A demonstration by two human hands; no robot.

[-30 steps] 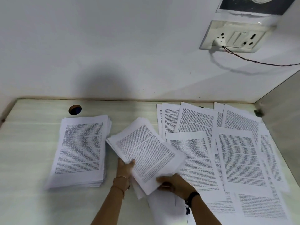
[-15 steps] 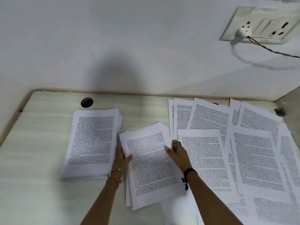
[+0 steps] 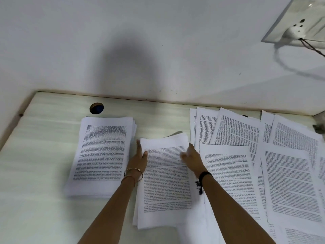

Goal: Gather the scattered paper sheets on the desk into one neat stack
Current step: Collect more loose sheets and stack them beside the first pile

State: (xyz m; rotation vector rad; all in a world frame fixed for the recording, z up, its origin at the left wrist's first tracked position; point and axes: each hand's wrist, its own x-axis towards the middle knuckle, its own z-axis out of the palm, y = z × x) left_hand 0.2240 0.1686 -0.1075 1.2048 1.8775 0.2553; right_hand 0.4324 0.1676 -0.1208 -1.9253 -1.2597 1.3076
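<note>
One loose pile of printed sheets [image 3: 167, 180] is being pressed between two hands on the desk [image 3: 44, 155]. Its left edge is being lined by the straight fingers of the left hand [image 3: 139, 160], with the thumb laid on the top page. Its right edge is being met by the right hand [image 3: 192, 160], blurred, fingers outstretched and holding nothing. Just outside the left hand, one taller stack [image 3: 103, 152] is lying, apart from the pile. Outside the right hand, at least seven overlapping scattered sheets [image 3: 281, 173] are being left spread. One round cable hole [image 3: 96, 108] is showing beyond the left fingertips, and one plug [image 3: 294, 31] is sitting in one wall socket [image 3: 284, 20] far beyond the right hand
</note>
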